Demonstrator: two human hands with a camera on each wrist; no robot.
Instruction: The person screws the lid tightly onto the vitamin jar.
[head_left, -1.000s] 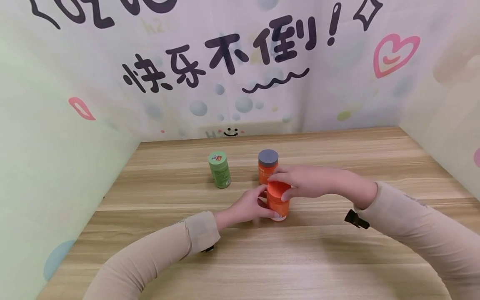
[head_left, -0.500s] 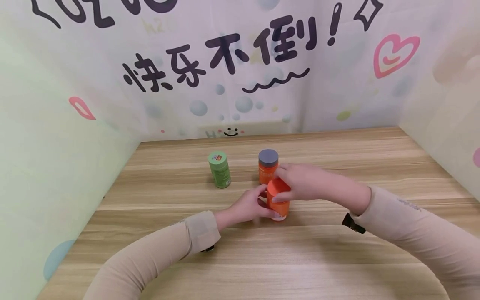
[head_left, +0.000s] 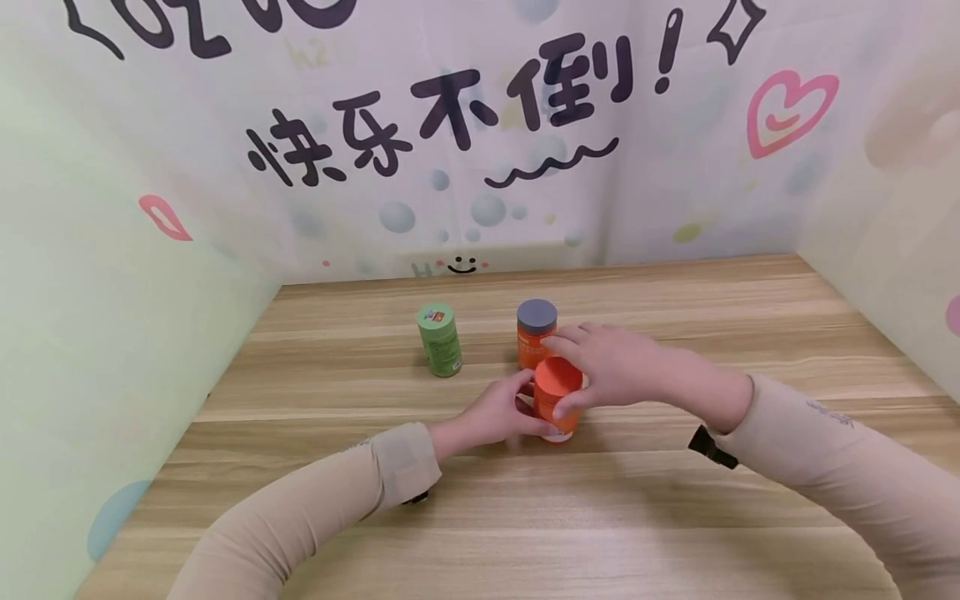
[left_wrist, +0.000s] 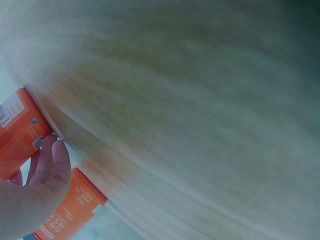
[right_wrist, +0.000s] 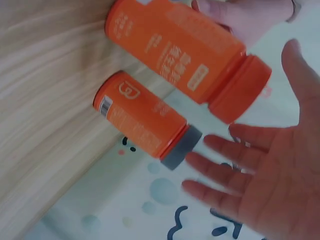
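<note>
An orange jar (head_left: 555, 412) with an orange-red lid (head_left: 558, 377) stands upright on the wooden table. My left hand (head_left: 491, 414) grips the jar low on its side, thumb at the near side and fingers around the far side. Over the top hovers my right hand (head_left: 618, 365). In the right wrist view its fingers (right_wrist: 225, 172) are spread beside the lid (right_wrist: 241, 89), with a gap to it. Just behind stands a second orange jar (head_left: 531, 350) with a grey lid (head_left: 536, 316), close to the right fingertips in the head view.
A green jar (head_left: 441, 346) with a light green lid stands left of the orange jars. The wooden table (head_left: 525, 517) ends at a printed back curtain (head_left: 360, 225), with pale side panels left and right.
The right hand first turned inward over the lid of the nearer orange jar, then its fingers spread away from it. The left hand and the jars have stayed in place.
</note>
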